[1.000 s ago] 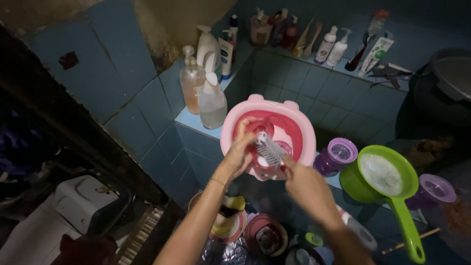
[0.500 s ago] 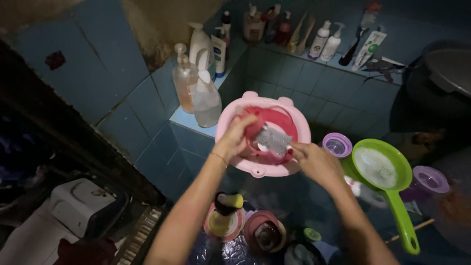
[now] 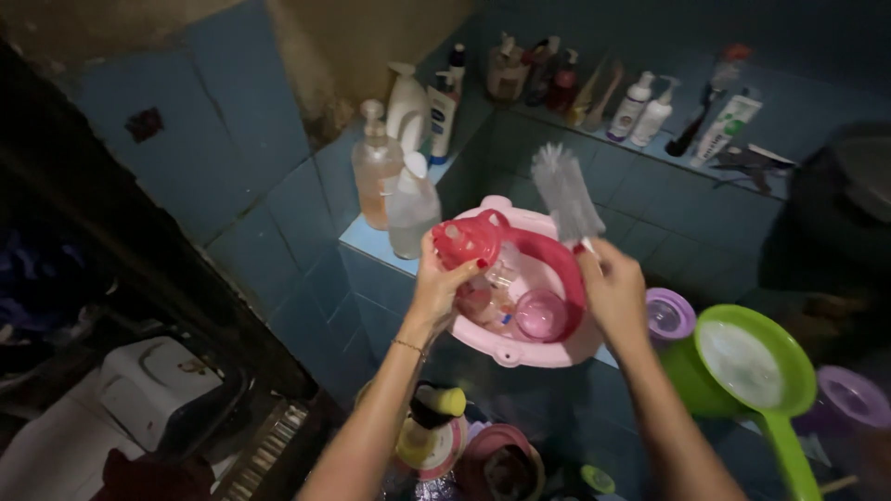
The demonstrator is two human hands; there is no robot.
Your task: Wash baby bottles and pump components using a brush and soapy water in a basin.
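My left hand (image 3: 438, 281) grips a small red plastic bottle part (image 3: 464, 240) lifted above the pink basin (image 3: 520, 351). My right hand (image 3: 611, 286) holds a grey bottle brush (image 3: 566, 192) by its handle, bristles pointing up and clear of the red part. Inside the basin lie a red inner strainer (image 3: 568, 269), a pink round cap (image 3: 540, 314) and clear bottle pieces (image 3: 487, 295). The basin rests on a blue tiled ledge (image 3: 371, 237).
Pump bottles (image 3: 376, 164) and a clear bottle (image 3: 411, 206) stand left of the basin. Toiletries (image 3: 640, 107) line the back ledge. A green ladle (image 3: 756, 371) and purple cups (image 3: 666, 314) sit right. Below, a toy stacker (image 3: 432, 422) and a white toilet (image 3: 102, 408).
Both hands rose out of the basin. The left lifted the red part, and the right pulled the brush off it and swung it upright to the right.
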